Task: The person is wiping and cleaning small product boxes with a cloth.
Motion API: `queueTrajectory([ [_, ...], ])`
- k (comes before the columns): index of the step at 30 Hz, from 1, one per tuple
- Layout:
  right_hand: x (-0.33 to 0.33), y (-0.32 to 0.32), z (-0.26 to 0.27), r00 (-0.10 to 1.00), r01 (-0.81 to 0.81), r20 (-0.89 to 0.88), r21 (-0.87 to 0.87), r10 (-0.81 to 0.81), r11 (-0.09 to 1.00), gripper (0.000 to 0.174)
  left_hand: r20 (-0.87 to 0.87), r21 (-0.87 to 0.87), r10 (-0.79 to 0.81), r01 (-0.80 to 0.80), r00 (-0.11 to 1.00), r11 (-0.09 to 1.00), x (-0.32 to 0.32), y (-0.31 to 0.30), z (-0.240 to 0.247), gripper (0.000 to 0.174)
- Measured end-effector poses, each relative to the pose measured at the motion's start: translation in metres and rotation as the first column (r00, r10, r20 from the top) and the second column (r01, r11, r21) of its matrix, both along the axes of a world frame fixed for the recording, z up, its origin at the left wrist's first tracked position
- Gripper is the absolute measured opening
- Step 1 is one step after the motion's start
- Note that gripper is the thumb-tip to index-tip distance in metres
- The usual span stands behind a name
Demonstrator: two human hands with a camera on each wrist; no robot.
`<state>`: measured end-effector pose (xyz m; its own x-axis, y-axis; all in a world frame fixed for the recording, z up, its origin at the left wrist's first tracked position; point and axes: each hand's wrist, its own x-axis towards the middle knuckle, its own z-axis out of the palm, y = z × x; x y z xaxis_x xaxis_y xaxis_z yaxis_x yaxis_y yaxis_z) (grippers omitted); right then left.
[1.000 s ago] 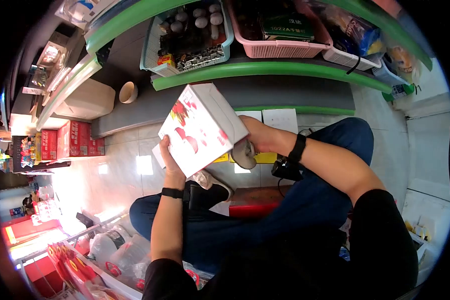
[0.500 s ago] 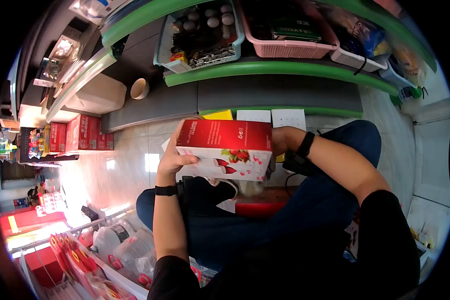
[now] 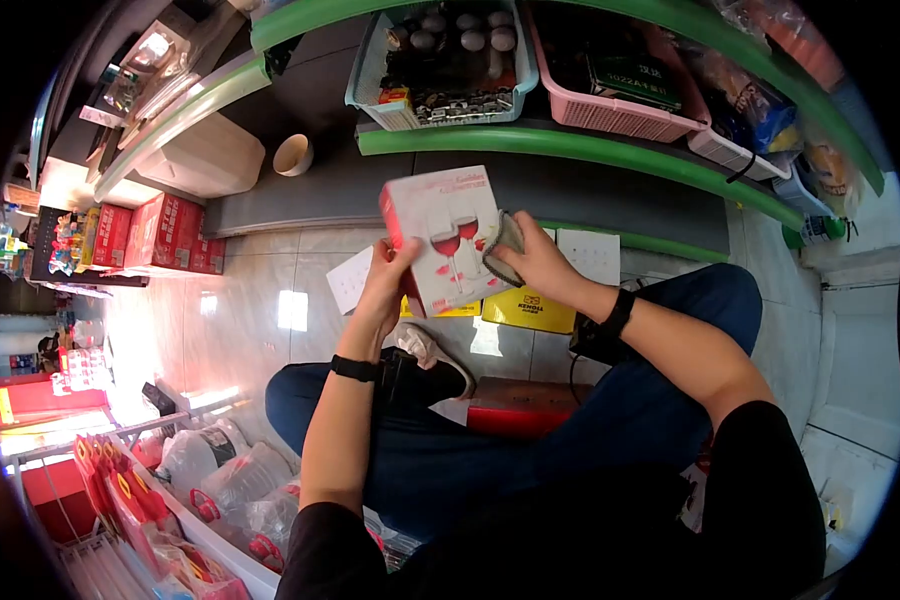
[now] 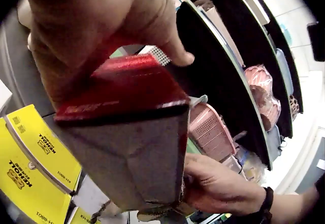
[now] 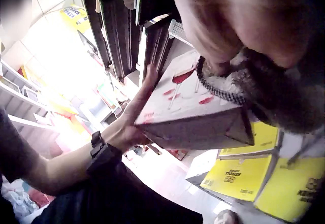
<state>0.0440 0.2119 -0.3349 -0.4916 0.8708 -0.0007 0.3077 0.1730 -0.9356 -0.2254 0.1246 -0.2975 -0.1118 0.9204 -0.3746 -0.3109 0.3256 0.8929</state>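
A white and red carton [image 3: 448,235] printed with two wine glasses is held up above the lap in the head view. My left hand [image 3: 382,280] grips its left side, thumb on the printed face. With my right hand [image 3: 548,268] I hold a grey cloth [image 3: 503,248] with a dark checked edge against the carton's right side. In the right wrist view the cloth [image 5: 264,89] is bunched under the fingers and overlaps the glass picture. The left wrist view shows the carton's red side [image 4: 122,94] and a shaded pale panel [image 4: 132,153] below my left hand.
Yellow boxes [image 3: 530,310] and white-topped boxes [image 3: 588,255] stand on the floor before the grey shelf [image 3: 570,190]. Above are blue [image 3: 440,112] and pink [image 3: 620,115] baskets. A bowl [image 3: 292,156] sits on the lower shelf; a red box [image 3: 520,405] lies between the legs.
The carton has been turned from its plain pictured side to its red side and now to the wine-glass face. The cloth has come from beneath the carton to its right side.
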Motion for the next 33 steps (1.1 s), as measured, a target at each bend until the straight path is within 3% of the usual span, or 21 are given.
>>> queueTrajectory([
  [2,0.001,-0.002,0.001,0.998,-0.044,0.041,0.049,0.042,0.998,0.035,-0.084,-0.024,-0.085,0.083,0.993,0.996,0.019,0.002,0.025,0.062],
  [3,0.001,-0.003,0.008,0.999,-0.028,-0.044,-0.094,0.024,0.995,0.036,-0.003,-0.043,-0.038,0.038,0.999,0.998,0.02,0.003,0.024,0.066],
  [5,0.002,-0.004,0.022,0.979,-0.019,-0.196,-0.374,-0.059,0.927,0.04,-0.007,-0.007,-0.111,0.111,0.994,0.994,0.02,0.002,0.019,0.071],
  [7,0.002,-0.001,0.02,0.985,0.142,-0.104,-0.002,-0.141,0.99,0.041,-0.06,0.043,-0.184,0.186,0.981,0.982,0.028,0.001,0.017,0.076],
  [8,0.002,0.002,0.019,0.979,0.203,-0.069,0.194,-0.193,0.96,0.042,-0.114,0.073,-0.214,0.223,0.97,0.972,0.034,0.001,0.016,0.08],
  [9,0.004,0.006,0.031,0.978,0.185,-0.122,0.127,-0.17,0.974,0.043,-0.168,0.101,-0.241,0.26,0.956,0.96,0.038,0.001,0.016,0.083],
  [15,0.015,0.013,0.044,0.98,0.145,-0.168,0.246,-0.105,0.958,0.044,-0.437,0.246,-0.183,0.312,0.881,0.918,0.042,0.005,0.02,0.09],
  [19,0.016,0.013,0.056,0.985,0.116,-0.148,0.168,-0.091,0.979,0.043,-0.593,0.249,-0.134,0.34,0.794,0.907,0.041,0.002,0.022,0.092],
  [21,0.014,0.014,0.057,0.993,0.075,-0.103,0.223,-0.053,0.972,0.044,-0.696,0.194,-0.142,0.375,0.703,0.907,0.047,-0.002,0.028,0.09],
  [24,0.006,0.001,0.047,0.995,-0.073,0.098,0.501,0.027,0.862,0.047,-0.864,0.147,-0.104,0.445,0.492,0.884,0.051,-0.005,0.022,0.084],
  [25,0.002,-0.008,0.054,0.986,-0.148,0.128,0.398,0.105,0.905,0.052,-0.893,0.138,-0.098,0.475,0.439,0.869,0.053,-0.007,0.021,0.082],
  [26,-0.004,-0.02,0.057,0.987,-0.158,0.104,0.403,0.126,0.902,0.054,-0.919,0.127,-0.09,0.504,0.385,0.855,0.055,-0.009,0.02,0.08],
  [28,-0.013,-0.041,0.061,0.985,-0.174,0.056,0.409,0.166,0.896,0.058,-0.918,0.087,-0.126,0.499,0.377,0.862,0.058,-0.013,0.013,0.078],
  [29,-0.011,-0.044,0.065,0.966,-0.252,0.152,0.408,0.207,0.877,0.062,-0.911,0.091,-0.129,0.495,0.391,0.864,0.06,-0.015,0.009,0.078],
  [32,-0.006,-0.026,0.062,0.979,-0.202,0.033,0.293,0.202,0.935,0.062,-0.91,0.12,-0.12,0.528,0.398,0.841,0.067,-0.013,0.019,0.076],
  [33,-0.005,-0.011,0.038,0.984,-0.167,0.126,0.443,0.123,0.881,0.054,-0.914,0.126,-0.126,0.566,0.385,0.815,0.067,-0.012,0.026,0.078],
])
